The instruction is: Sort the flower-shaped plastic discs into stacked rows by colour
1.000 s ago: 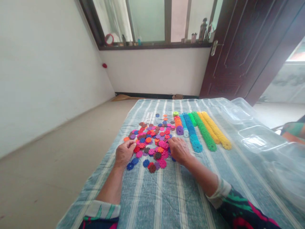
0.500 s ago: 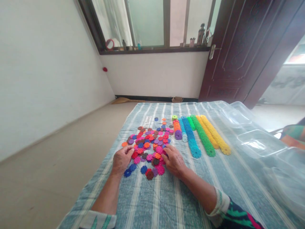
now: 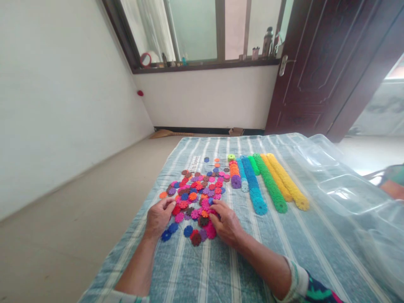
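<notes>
A loose spread of flower-shaped plastic discs (image 3: 193, 196) in pink, red, orange, purple, brown and blue lies on the striped cloth (image 3: 189, 273). At its left edge is my left hand (image 3: 159, 216), thumb and fingertips pinched together beside red and pink discs. What they hold, if anything, is hidden. My right hand (image 3: 227, 223) reaches over the right edge, its fingers bent and the thumb apart from them. Its fingertips touch the spread near a blue disc (image 3: 211, 202) and pink ones. Both hands rest low, close to the cloth.
Right of the spread lie rows of overlapping discs: orange-to-purple (image 3: 234, 170), blue (image 3: 252, 185), green (image 3: 270, 185) and yellow (image 3: 288, 183). Clear plastic containers (image 3: 344, 191) stand along the table's right side. Beyond are a window ledge (image 3: 205, 66) and a dark red door (image 3: 311, 71).
My right hand has shifted slightly left and nearer over the pink discs. My left hand stays pinched at the left edge. The whole view has tilted slightly.
</notes>
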`<state>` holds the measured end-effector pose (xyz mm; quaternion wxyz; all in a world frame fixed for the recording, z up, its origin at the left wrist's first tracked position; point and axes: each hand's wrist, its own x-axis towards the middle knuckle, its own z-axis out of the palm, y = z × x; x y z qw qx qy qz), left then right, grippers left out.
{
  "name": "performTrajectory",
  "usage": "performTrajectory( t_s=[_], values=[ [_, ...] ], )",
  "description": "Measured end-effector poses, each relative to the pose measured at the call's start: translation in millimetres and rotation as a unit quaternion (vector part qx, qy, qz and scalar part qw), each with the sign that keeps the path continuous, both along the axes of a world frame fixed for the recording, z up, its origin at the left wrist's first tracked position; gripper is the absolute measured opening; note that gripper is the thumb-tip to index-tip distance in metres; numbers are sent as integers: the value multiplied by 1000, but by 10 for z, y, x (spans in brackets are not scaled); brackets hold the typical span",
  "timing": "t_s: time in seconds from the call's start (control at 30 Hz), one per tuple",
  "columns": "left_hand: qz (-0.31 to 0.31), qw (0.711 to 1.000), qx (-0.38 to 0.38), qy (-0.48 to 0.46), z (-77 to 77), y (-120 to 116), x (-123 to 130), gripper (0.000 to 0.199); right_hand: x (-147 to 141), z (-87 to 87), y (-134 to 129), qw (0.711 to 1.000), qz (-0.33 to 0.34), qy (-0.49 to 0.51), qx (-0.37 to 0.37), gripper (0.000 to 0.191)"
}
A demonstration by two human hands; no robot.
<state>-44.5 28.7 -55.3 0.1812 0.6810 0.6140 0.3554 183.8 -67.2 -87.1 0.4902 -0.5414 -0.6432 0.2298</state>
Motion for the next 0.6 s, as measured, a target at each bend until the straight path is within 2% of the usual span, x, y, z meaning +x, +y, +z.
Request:
performTrajectory(
  t_s=[0.33,0.6],
  values=[
    [-7,1000,-10,-16,-58,17,-27,36,-111,104,-119,994,67,89,-10,23],
    [-3,999,-21,-27,-16,-49,1,35,-109,214,-175,985,132,109,-9,21]
  ],
)
